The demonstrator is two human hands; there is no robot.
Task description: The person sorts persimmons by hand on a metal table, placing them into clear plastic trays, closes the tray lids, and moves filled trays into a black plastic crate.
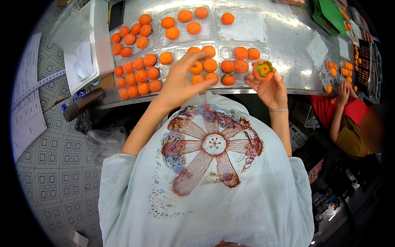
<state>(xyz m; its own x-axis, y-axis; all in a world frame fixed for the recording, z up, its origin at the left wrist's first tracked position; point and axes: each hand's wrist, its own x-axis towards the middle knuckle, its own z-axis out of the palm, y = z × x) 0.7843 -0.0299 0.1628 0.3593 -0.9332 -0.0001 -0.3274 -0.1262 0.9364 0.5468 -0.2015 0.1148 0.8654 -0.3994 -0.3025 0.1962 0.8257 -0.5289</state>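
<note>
My right hand [272, 92] holds an orange persimmon [258, 73] at the table's front edge, its green leafy cap turned up and toward me. My left hand [181, 82] hovers over the middle front clear plastic tray [179, 54], thumb and fingers spread, nothing visible between them. Several persimmons sit in that tray, partly hidden by the left hand. Beside the right hand is the right front tray [226, 52], with several persimmons and some bare cups. The left front persimmons [138, 64] lie in close rows.
Behind these, a tray [247, 31] holds one persimmon, and others hold several. The metal table [284, 45] carries a green box [329, 16] at the far right and a dark phone [117, 15] at the far left. A white bin [98, 37] stands left. A person in red [349, 109] works at right.
</note>
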